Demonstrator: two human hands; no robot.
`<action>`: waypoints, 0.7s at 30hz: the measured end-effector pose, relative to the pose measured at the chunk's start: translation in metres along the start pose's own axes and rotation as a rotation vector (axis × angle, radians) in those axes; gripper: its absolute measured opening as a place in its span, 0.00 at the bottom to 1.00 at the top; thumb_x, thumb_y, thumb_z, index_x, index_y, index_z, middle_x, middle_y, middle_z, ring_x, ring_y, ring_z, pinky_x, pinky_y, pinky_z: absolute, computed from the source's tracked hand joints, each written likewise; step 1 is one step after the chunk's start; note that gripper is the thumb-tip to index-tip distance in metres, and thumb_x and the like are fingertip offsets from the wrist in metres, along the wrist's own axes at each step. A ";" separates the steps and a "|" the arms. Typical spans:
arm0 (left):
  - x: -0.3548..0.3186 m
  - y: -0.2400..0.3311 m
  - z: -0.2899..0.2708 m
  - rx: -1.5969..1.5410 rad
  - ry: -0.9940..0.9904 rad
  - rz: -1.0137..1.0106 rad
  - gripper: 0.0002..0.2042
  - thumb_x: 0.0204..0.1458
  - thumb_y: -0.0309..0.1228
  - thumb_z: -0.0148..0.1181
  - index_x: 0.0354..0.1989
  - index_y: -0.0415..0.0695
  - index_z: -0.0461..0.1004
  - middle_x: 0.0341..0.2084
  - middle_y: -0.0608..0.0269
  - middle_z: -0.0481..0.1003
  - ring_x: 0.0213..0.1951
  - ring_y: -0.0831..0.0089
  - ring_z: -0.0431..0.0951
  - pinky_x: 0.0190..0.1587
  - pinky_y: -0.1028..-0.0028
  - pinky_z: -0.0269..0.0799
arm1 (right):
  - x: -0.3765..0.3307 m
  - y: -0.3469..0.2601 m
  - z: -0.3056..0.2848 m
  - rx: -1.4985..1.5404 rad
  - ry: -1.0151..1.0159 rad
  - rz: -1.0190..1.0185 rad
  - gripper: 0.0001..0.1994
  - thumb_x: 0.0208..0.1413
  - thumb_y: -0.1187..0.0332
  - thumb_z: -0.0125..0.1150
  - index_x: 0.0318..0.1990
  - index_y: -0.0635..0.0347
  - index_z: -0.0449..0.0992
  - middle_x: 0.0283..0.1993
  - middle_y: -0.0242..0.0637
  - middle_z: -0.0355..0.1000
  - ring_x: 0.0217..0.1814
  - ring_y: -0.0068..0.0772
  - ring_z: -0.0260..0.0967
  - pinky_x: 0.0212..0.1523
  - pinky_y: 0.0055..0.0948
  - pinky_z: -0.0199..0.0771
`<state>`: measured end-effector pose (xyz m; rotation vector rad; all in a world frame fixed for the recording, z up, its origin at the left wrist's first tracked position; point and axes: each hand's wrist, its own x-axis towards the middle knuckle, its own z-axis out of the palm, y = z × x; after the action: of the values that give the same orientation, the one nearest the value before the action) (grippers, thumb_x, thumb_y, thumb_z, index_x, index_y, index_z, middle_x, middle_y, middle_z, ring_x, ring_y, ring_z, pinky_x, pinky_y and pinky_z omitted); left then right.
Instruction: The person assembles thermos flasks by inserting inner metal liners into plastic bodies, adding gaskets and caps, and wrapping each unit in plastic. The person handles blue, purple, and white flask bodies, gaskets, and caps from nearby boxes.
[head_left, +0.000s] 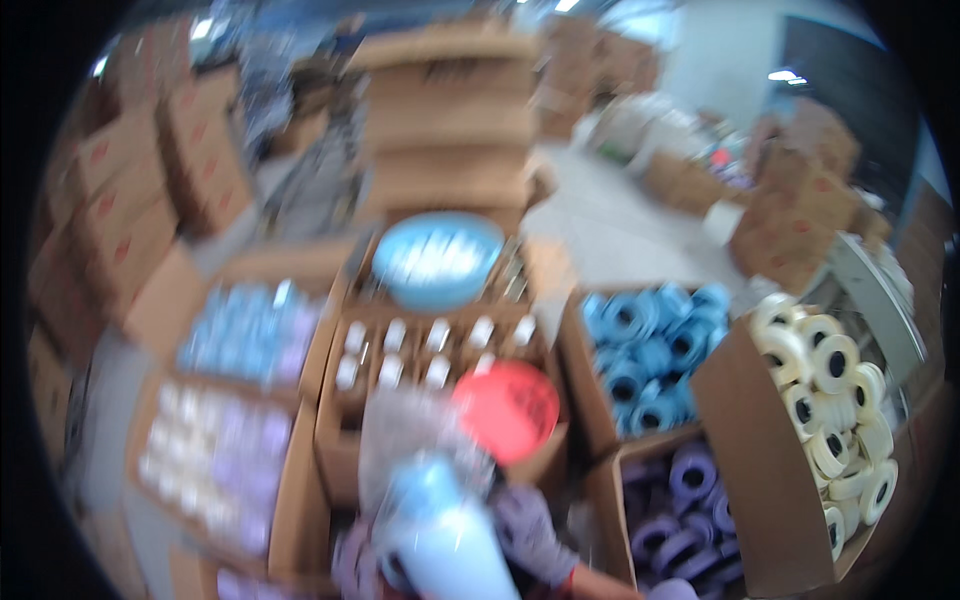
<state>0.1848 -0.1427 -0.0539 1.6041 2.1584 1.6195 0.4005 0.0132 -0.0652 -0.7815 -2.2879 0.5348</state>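
Observation:
A light blue jug point(447, 552), perhaps a vacuum flask, is tilted at the lower middle, close to me. A clear plastic bag point(405, 435) covers its top and spreads crumpled beyond it. My left hand point(357, 562), in a purple-grey glove, is closed around the jug's left side, partly hidden by it. On the other side my right hand point(528, 532), gloved alike, lies against the jug and bag; blur hides what its fingers do. Just beyond the bag, a round red piece point(507, 410) rests on a carton of white-topped items point(438, 335).
A blue basin point(440, 292) of white pieces stands behind that carton. Left cartons hold wrapped blue point(235, 335), white and lilac items. At right are cartons of blue rings point(650, 350), purple rings point(680, 520) and cream rings point(835, 400). Stacked boxes point(120, 220) line the far left.

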 end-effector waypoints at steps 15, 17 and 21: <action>-0.088 0.012 -0.047 0.042 -0.139 -0.233 0.15 0.62 0.33 0.53 0.50 0.34 0.74 0.35 0.41 0.78 0.37 0.42 0.79 0.39 0.57 0.76 | -0.065 -0.054 -0.050 0.001 -0.136 -0.277 0.13 0.42 0.75 0.61 0.39 0.61 0.72 0.45 0.51 0.69 0.43 0.55 0.68 0.43 0.48 0.70; -0.085 0.025 -0.049 -0.011 -0.144 -0.267 0.15 0.60 0.30 0.54 0.51 0.33 0.73 0.41 0.38 0.76 0.41 0.42 0.78 0.44 0.55 0.75 | -0.081 -0.051 -0.045 0.054 -0.168 -0.140 0.11 0.43 0.77 0.59 0.37 0.61 0.71 0.43 0.52 0.68 0.42 0.58 0.67 0.43 0.48 0.70; -0.103 0.023 -0.027 -0.106 -0.228 -0.028 0.15 0.61 0.34 0.53 0.52 0.40 0.74 0.52 0.45 0.72 0.55 0.50 0.72 0.57 0.59 0.69 | -0.080 -0.042 -0.046 0.067 -0.168 -0.031 0.08 0.43 0.79 0.54 0.34 0.61 0.69 0.37 0.50 0.65 0.38 0.57 0.65 0.38 0.50 0.68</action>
<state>0.2361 -0.2358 -0.0793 1.6304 1.9411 1.4371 0.4651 -0.0622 -0.0455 -0.6903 -2.4170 0.6821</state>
